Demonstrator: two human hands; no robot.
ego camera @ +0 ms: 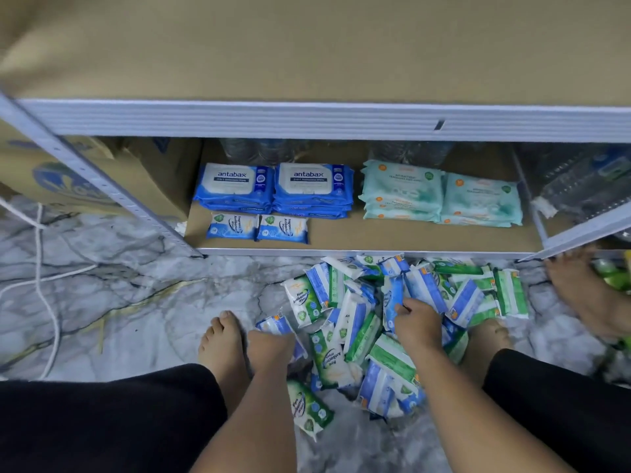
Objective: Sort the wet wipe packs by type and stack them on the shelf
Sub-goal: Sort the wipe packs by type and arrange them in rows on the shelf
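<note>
Your left hand (pixel 271 351): down at the near-left edge of the heap, fingers curled under and gripping a blue pack (pixel 273 326); its writing is too blurred to read.
Your right hand (pixel 418 324): in the middle of the heap, fingers curled narrow onto the edge of a blue-and-white pack (pixel 392 297).
Heap of loose packs (pixel 355 319): on the marble floor (pixel 136 302) between your bare feet and just near of the shelf edge, blue-and-white and green-and-white packs mixed and lying at all angles.
Green packs (pixel 302 302): the label reads "Pine Antibacterial Wipes".
Shelf board (pixel 409 237): the lowest level, already holding sorted packs.
Far left of the board: two side-by-side stacks of large blue packs (pixel 235 186) marked "antabax"; the smaller line under the name is not readable.
Near left of the board: two small blue packs (pixel 232 227) lying flat and touching, with "Antibacterial" readable on them.
Right of the board: two stacks of pale teal packs (pixel 403 189), text blurred.
Back of the board: clear plastic bottles (pixel 259 150) behind the stacks.
Cardboard box (pixel 143 186): far left, beside the shelf post, blue print on its side; you cannot see its contents.
White cord (pixel 44 285): trailing across the floor at far left.
</note>
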